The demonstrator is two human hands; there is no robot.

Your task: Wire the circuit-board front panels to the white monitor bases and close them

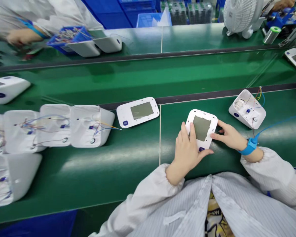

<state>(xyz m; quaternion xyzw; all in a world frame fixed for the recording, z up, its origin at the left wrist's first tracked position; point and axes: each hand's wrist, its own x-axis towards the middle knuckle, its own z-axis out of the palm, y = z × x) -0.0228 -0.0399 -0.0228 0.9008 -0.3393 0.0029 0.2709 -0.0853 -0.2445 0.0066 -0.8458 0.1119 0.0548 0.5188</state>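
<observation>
Between my hands is a white front panel with a grey display (200,128) and a dark blue button near its lower edge, tilted over the green bench. My left hand (186,148) grips its left side, fingers over the face and thumb along the bottom edge. At the right edge, my right hand (230,134) pinches the panel between thumb and fingers; a blue wrist strap (249,146) circles that wrist. Right of my hands lies an open white housing (248,110) with coloured wires. Another front panel (138,112) rests face up to the left.
Several open white housings with wires (86,126) line the bench's left side. A green conveyor belt (138,77) crosses behind, carrying assembled white devices (7,90). Across it are a co-worker's hand (24,36), a blue parts bin (69,38), a white fan (240,16) and a solder spool (272,35).
</observation>
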